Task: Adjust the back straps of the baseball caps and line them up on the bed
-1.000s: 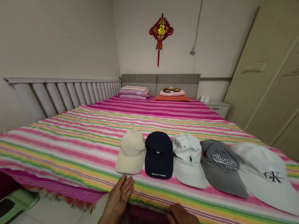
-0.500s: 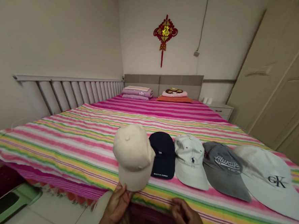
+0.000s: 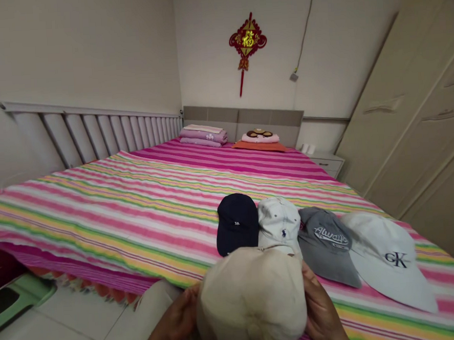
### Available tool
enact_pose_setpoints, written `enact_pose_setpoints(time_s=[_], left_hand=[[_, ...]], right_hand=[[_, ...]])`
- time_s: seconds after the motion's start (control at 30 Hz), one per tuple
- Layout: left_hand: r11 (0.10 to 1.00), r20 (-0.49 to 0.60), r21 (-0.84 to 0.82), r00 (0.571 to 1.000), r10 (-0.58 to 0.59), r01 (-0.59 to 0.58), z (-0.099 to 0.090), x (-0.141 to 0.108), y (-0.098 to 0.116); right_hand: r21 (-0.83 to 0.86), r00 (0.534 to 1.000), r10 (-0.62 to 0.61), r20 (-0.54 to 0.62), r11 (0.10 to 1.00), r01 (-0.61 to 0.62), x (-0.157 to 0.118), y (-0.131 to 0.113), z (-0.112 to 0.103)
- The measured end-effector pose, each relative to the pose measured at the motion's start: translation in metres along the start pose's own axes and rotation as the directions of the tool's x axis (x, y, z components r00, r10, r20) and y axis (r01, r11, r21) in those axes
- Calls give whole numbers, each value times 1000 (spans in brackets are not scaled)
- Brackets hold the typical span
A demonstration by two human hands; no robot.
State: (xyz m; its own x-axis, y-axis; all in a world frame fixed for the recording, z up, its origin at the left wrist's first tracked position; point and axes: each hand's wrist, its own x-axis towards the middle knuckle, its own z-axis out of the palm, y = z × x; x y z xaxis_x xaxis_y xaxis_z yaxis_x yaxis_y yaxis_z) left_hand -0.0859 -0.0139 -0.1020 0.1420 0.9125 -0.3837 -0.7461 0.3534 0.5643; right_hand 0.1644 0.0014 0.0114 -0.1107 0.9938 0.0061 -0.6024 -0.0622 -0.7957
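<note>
A cream baseball cap (image 3: 253,296) is held up close in front of me at the bed's near edge. My left hand (image 3: 184,311) grips its left side, and my right hand (image 3: 320,308) grips its right side; the cap hides some fingertips of both. Just beyond it, a row of caps lies on the bed: a navy cap (image 3: 238,223), a white cap with a small dark emblem (image 3: 280,220), a grey cap with "Always" lettering (image 3: 326,246) and a white cap marked "CK" (image 3: 390,262). The cream cap covers the lower part of the navy and the emblem cap.
The bed has a striped cover (image 3: 110,208), with folded bedding (image 3: 204,135) near the headboard (image 3: 212,117). A radiator (image 3: 101,131) runs along the left wall. A green stool (image 3: 23,300) stands on the tiled floor at lower left. A wardrobe (image 3: 412,128) is on the right.
The cream cap has come off the row's left end, toward me and rightward, and turned over crown-side near. My right hand, empty before, now holds it too. The view has shifted slightly.
</note>
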Motion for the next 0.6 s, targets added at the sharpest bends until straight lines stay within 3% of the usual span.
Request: enact_pose_setpoints(time_s=[0.07, 0.13, 0.33, 0.53, 0.6], left_hand=[[990, 182, 111, 978, -103, 84, 17, 2, 18], [942, 278, 302, 931, -235, 148, 39, 4, 32], [854, 450, 515, 825, -341, 72, 101, 0, 43], [913, 503, 408, 831, -240, 17, 121, -11, 28], [898, 482, 439, 839, -252, 18, 123, -12, 22]], right_hand=[[8, 1000, 11, 7, 1000, -11, -2, 1, -3], [11, 999, 39, 30, 999, -39, -3, 3, -4], [-67, 998, 55, 33, 996, -53, -6, -2, -16], [-300, 974, 148, 171, 950, -91, -11, -18, -37], [-398, 969, 193, 153, 910, -118, -12, -19, -37]])
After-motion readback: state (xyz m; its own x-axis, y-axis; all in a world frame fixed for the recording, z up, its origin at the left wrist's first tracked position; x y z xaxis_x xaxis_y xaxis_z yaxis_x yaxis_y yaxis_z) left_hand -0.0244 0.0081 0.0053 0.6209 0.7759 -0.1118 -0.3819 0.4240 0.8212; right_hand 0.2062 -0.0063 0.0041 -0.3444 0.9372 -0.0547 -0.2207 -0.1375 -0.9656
